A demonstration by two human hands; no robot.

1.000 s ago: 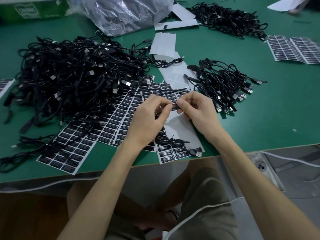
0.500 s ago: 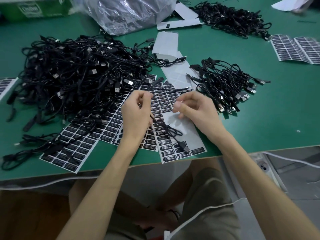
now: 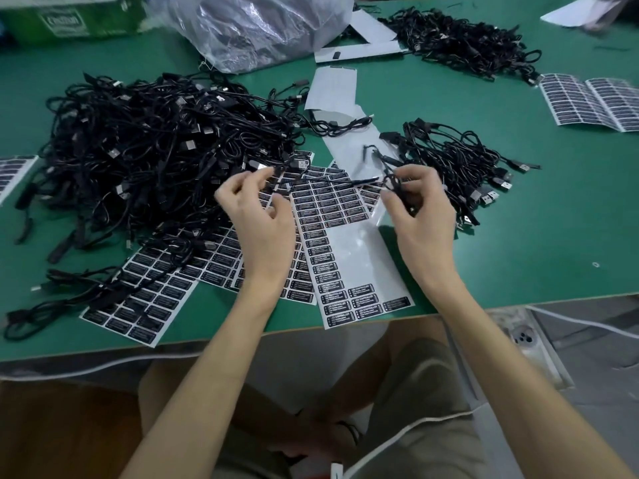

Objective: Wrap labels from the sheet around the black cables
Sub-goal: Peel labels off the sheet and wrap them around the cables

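Left of the big cable heap, a label sheet is cut off by the picture's edge. Beyond the heap, a green box and a plastic bag are cut off at the top, and the bag's contents are a grey blur. The heap covers part of the sheets on its near side. Right of it, the left hand is smeared, so whether its fingers pinch anything is unclear. The thin cable gripped by the right hand is too blurred to show a label.
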